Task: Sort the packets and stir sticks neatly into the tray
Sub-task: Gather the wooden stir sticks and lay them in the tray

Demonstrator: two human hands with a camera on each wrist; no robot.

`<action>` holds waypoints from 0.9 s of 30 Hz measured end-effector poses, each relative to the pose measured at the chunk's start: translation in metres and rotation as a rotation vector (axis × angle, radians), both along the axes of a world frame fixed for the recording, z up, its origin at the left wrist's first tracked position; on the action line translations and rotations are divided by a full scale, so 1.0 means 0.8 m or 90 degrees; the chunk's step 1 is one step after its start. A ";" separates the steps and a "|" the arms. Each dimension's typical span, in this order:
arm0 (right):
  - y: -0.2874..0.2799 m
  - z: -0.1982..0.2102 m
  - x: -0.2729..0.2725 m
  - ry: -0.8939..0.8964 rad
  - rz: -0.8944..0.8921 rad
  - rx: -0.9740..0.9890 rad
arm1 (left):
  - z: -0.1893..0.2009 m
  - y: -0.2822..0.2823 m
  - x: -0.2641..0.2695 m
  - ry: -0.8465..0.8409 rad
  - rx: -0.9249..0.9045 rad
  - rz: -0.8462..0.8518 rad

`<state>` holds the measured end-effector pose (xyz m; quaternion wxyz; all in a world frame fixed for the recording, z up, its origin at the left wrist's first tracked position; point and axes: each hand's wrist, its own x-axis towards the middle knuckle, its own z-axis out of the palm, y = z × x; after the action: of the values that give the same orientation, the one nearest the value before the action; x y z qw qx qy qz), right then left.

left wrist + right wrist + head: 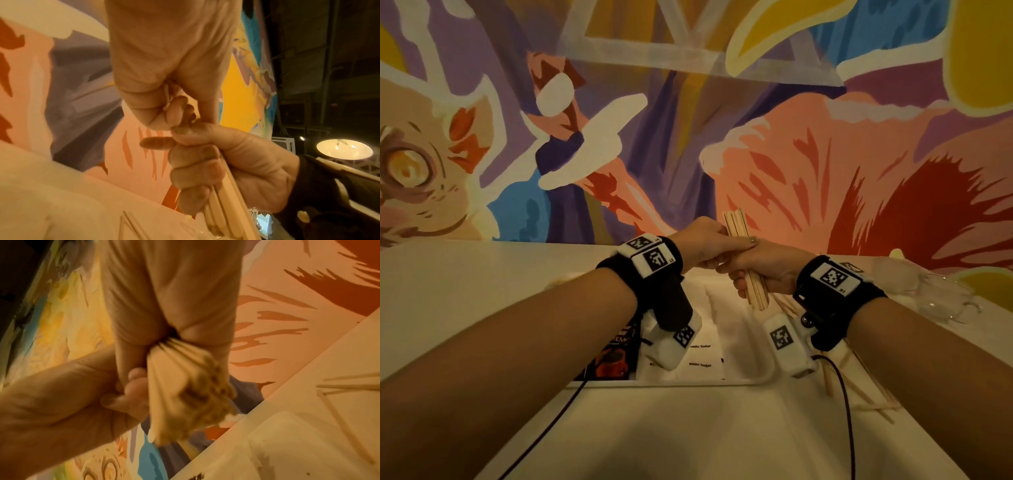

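A bundle of wooden stir sticks [737, 222] stands upright in the air above the white tray [671, 382]. My right hand [763, 274] grips the bundle's lower half in a fist. My left hand [709, 240] curls round the bundle just above it, touching the right hand. In the right wrist view the sticks [174, 386] fan out of my right fist [174, 305], and the left hand [61, 394] holds them from the side. White sugar packets [700, 356] and a dark packet [616, 353] lie in the tray, partly hidden by the wrist cameras.
Loose stir sticks [859, 390] lie scattered on the white table right of the tray. Clear glass cups [945, 301] stand at the back right. A painted wall rises directly behind the table. Black cables hang from both wrists over the near table.
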<state>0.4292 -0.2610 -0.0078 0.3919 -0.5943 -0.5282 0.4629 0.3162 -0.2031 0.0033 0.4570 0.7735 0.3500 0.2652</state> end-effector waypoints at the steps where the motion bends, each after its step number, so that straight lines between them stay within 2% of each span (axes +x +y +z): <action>1: 0.003 0.003 0.004 0.006 0.008 -0.012 | 0.000 0.003 0.005 -0.014 -0.028 0.004; 6: 0.017 0.002 0.021 0.024 0.020 -0.132 | -0.012 0.024 0.026 -0.013 -0.236 0.016; 9: 0.028 -0.010 0.027 0.072 0.004 -0.182 | -0.025 0.037 0.035 0.017 -0.299 0.008; 14: 0.046 -0.030 0.038 0.107 -0.003 -0.203 | -0.037 0.054 0.046 0.072 -0.300 0.017; 19: 0.055 -0.038 0.047 0.198 -0.006 -0.181 | -0.044 0.073 0.053 0.119 -0.342 0.031; 23: 0.068 -0.055 0.045 0.152 -0.022 -0.217 | -0.049 0.075 0.055 0.190 -0.362 0.022; 27: 0.081 -0.072 0.038 0.090 -0.081 -0.251 | -0.065 0.081 0.057 0.274 -0.340 0.064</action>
<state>0.4598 -0.1963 -0.0656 0.3329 -0.6575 -0.3601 0.5720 0.3620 -0.1383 -0.0488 0.5455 0.6463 0.5333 0.0174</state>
